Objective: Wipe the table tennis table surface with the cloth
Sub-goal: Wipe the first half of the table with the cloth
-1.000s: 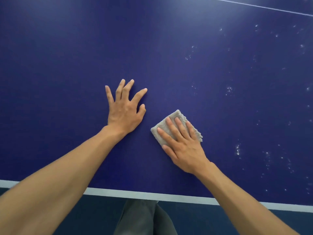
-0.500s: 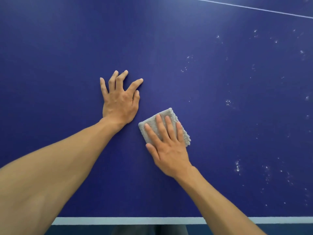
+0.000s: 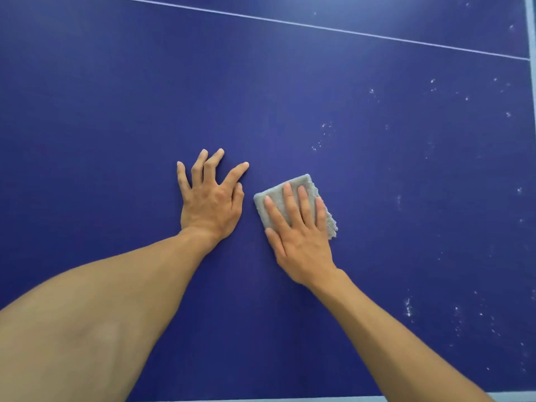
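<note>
Right hand, fingers straight, presses the cloth, now nearer the left hand (fingers spread flat on desk); white specks rightward stay unwiped.

Blue table; cloth, white specks

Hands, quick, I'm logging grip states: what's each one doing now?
Left hand: open, fingers spread on the table.
Right hand: open, straight fingers pressing the cloth.

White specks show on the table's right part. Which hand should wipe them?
Right. The right hand presses the grey cloth flat, and the white specks lie on its side. The left hand rests bare on the table, farther from them.
</note>
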`<state>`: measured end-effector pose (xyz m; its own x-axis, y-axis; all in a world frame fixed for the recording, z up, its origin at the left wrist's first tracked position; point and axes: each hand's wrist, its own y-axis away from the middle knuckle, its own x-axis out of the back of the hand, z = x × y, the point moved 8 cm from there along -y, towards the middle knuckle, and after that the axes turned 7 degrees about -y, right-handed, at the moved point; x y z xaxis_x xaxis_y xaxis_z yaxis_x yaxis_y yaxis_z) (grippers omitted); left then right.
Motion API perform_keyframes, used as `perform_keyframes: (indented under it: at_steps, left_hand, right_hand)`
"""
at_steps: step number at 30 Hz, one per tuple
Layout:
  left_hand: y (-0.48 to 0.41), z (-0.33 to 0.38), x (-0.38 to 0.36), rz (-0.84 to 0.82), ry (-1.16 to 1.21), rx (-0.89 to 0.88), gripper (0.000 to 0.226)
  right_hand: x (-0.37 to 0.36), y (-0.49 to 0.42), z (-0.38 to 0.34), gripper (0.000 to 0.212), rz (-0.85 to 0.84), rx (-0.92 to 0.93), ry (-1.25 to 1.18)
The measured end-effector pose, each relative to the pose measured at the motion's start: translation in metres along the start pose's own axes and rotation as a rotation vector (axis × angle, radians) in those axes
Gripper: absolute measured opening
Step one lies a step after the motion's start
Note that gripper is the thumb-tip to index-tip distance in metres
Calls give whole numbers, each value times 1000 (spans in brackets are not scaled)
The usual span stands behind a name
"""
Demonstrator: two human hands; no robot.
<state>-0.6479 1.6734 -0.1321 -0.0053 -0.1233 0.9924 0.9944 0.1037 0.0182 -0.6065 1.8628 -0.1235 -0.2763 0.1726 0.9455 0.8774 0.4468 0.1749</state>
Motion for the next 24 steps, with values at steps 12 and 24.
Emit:
perform_keyframes:
  at_steps: [12,24]
  left_hand:
    - [-2,-1,-5,-16,-41,-12,46]
    - [-3,3,0,-15,-37,-4,46]
  right_hand:
    - [64,-92,154,62,218,-987,-244]
    - [79,-147,176,59,177,-771,-141]
